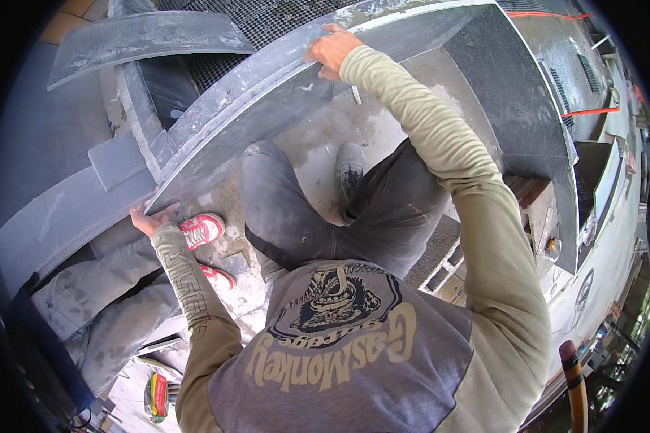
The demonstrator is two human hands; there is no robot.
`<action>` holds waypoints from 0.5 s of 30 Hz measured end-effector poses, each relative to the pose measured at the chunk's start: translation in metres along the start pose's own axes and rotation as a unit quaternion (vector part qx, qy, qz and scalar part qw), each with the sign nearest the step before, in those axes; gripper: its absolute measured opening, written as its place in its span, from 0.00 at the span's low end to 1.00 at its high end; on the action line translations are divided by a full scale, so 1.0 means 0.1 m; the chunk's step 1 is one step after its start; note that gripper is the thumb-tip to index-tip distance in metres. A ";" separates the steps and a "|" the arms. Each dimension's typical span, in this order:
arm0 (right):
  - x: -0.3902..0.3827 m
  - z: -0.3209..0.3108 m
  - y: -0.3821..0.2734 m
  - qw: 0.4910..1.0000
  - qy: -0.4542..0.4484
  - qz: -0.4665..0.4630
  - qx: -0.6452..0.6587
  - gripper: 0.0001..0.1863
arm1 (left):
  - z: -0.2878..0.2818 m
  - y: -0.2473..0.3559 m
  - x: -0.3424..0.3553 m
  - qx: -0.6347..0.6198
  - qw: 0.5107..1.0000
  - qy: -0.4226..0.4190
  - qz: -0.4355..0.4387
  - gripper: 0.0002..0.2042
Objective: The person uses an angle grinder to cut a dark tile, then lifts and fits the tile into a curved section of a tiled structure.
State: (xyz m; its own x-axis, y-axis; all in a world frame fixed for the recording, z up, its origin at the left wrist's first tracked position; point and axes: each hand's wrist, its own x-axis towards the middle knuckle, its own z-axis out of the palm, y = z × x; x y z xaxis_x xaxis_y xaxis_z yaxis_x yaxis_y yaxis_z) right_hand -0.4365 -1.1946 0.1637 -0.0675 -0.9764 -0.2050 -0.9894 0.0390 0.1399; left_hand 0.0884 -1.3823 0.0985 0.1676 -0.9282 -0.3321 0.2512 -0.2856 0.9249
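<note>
A long dark grey slab (267,105), seemingly stone, stands on edge across the space ahead of me. My right hand (334,52) is closed over its upper edge near the middle, thumb on my side. My left hand (152,218) grips the slab's left end from below, fingers curled round the corner. Against its far side lies a scuffed, pale grey strip (227,88). To the right, a second dark slab (509,101) meets it at an angle, close to my right arm.
Another person's legs (101,289) and red-and-white shoe (204,229) are close to my left hand. Loose grey slabs (148,40) lie at the far left beside a black grid mat (267,25). A wooden handle (575,382) sticks up at the lower right.
</note>
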 end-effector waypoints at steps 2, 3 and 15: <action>0.00 0.03 0.04 1.000 0.017 -0.002 0.005 0.26 | 0.02 0.00 -0.04 -0.005 1.000 0.002 -0.009 0.22; 0.00 0.08 0.09 0.999 0.045 -0.014 0.015 0.26 | 0.01 -0.02 -0.03 -0.010 1.000 -0.008 -0.014 0.24; 0.02 -0.02 0.14 1.000 0.008 0.014 0.026 0.23 | 0.02 -0.10 0.01 -0.010 1.000 0.009 -0.018 0.22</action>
State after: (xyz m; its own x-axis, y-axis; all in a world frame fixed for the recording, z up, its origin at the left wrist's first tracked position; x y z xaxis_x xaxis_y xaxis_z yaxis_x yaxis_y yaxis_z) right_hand -0.4501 -1.1963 0.1669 -0.0942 -0.9781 -0.1855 -0.9925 0.0777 0.0940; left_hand 0.0841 -1.3812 0.0893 0.1761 -0.9128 -0.3684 0.2764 -0.3134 0.9085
